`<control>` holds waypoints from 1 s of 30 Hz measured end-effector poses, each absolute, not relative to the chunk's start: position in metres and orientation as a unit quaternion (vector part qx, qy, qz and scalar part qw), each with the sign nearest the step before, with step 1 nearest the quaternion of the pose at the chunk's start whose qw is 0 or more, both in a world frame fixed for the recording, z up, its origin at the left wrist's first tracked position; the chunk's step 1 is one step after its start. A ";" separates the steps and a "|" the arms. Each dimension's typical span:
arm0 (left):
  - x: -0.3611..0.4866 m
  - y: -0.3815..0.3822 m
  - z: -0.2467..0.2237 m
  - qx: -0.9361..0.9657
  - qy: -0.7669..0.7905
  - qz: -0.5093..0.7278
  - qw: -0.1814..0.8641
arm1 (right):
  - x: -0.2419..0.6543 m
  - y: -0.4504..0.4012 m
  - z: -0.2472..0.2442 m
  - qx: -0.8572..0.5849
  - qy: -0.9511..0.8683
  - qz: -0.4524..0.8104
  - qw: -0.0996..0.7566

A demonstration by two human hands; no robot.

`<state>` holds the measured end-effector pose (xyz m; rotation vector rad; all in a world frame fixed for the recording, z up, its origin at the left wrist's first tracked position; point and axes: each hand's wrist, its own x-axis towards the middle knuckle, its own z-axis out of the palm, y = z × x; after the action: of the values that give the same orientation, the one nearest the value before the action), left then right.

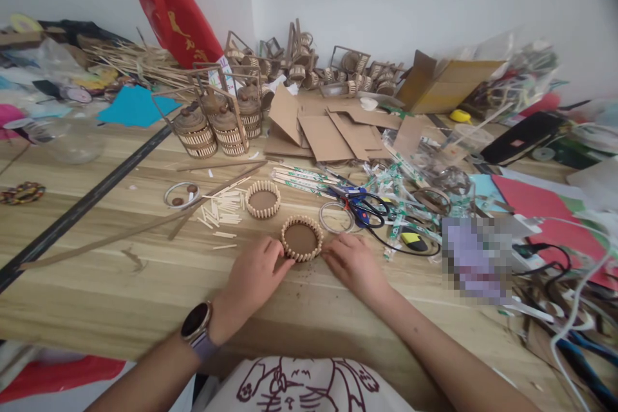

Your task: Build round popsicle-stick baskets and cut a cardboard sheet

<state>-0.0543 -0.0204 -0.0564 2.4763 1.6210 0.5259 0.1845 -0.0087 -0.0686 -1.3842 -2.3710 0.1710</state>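
A small round basket (302,239) with a brown base and a ring of short upright wooden sticks sits on the table between my hands. My left hand (255,270) is closed at its left side, thumb and fingers against the sticks. At the opposite side, my right hand (355,265) has its curled fingertips on the wall. A second, similar basket (263,201) stands just behind it. Left of that lies a loose pile of short sticks (222,207). Black-handled scissors (367,207) and a clear ring (337,217) lie to the right.
Finished lidded baskets with handles (224,129) stand at the back left. Brown cardboard pieces (323,135) lie in the middle. Green-and-white wrappers (400,187) and cables clutter the right. A long dark strip (87,206) crosses the left side.
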 end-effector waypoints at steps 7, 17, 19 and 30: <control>-0.054 -0.024 -0.062 0.920 0.372 0.121 0.023 | 0.187 -0.005 -0.067 -0.481 -0.856 0.036 0.186; -0.049 -0.024 -0.069 0.913 0.401 0.071 0.009 | 0.190 -0.004 -0.063 -0.373 -0.912 -0.089 0.142; -0.049 -0.023 -0.065 0.910 0.409 0.075 0.001 | 0.192 -0.003 -0.062 -0.353 -0.919 -0.101 0.141; -0.050 -0.021 -0.055 0.882 0.433 0.179 -0.040 | 0.193 0.010 0.004 -0.423 -0.767 0.086 0.476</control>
<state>-0.0497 -0.0214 -0.0551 2.8445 1.3968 0.5757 0.1934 0.0095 0.0037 -1.0327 -1.8738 0.2095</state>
